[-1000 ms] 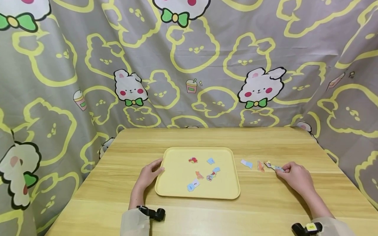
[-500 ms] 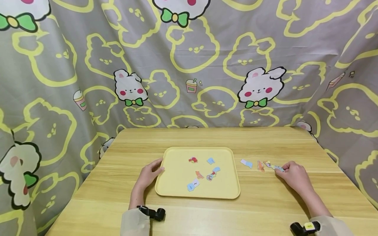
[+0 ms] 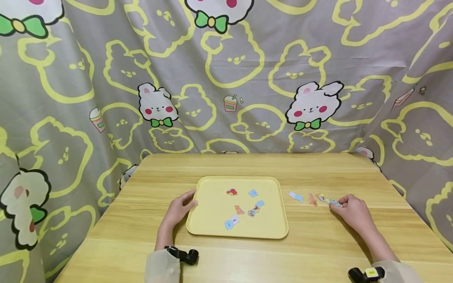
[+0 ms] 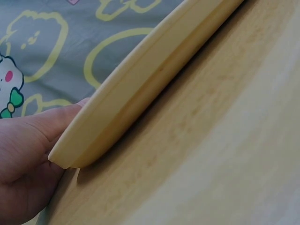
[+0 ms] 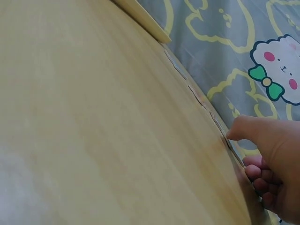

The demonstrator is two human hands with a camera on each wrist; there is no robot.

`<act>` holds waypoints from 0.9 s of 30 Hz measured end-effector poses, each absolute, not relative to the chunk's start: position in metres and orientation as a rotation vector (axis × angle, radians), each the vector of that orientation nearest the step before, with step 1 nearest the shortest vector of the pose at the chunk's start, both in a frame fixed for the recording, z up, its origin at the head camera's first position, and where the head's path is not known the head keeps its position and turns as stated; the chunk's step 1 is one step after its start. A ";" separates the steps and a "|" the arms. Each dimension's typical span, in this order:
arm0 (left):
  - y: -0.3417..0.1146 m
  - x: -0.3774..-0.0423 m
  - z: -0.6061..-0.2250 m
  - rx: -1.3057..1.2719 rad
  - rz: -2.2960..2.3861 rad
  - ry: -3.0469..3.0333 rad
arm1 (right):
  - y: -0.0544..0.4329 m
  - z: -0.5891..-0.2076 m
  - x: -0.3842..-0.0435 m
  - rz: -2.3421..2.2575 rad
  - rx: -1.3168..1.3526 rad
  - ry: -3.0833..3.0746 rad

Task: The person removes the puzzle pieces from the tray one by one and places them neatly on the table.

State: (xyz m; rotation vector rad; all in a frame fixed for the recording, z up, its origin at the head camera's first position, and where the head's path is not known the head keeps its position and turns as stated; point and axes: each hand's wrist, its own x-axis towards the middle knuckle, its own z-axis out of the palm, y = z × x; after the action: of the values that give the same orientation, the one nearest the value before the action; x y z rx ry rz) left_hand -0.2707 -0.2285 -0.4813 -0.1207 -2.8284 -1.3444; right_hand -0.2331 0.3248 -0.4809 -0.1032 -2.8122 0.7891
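Note:
My left hand (image 3: 179, 207) holds the left rim of a pale yellow tray (image 3: 267, 228); the left wrist view shows the thumb side against the tray's outer edge (image 4: 126, 89). Right of the tray, my right hand (image 3: 355, 212) pinches a light-blue puzzle piece (image 3: 334, 203) flat on the table, thumb and index finger at its right end. Touching or nearly touching its left end is a small yellowish patterned piece (image 3: 321, 197). Farther left lie an orange piece (image 3: 313, 199) and a lilac-and-blue piece (image 3: 295, 196). In the right wrist view the pieces appear almost edge-on.
Several puzzle pieces lie scattered in the tray: a red one (image 3: 232, 192), a small blue one (image 3: 253, 193), an orange one (image 3: 239, 210), a multicoloured strip (image 3: 255, 208) and a blue-and-lilac one (image 3: 231, 222). A patterned grey curtain (image 3: 219, 137) hangs behind the wooden table (image 3: 247, 255).
My right hand has slid the light-blue piece slightly left, toward the yellowish piece, and then stayed nearly still. The left hand and tray have kept their places.

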 end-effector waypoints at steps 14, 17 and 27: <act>-0.228 -0.270 -0.481 -0.111 -1.364 -2.825 | 0.319 -0.479 -0.232 0.836 -0.075 -2.728; -0.229 -0.270 -0.482 -0.109 -1.371 -2.824 | 0.313 -0.479 -0.233 0.810 0.000 -2.676; -0.229 -0.271 -0.481 -0.113 -1.372 -2.828 | 0.295 -0.480 -0.237 0.759 0.125 -2.584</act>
State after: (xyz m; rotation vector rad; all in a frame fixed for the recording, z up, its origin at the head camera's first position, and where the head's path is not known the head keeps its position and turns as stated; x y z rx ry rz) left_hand -0.2707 -0.2286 -0.4805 -0.1135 -2.8285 -1.3718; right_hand -0.2372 0.2946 -0.4800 0.1249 -2.5844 0.7589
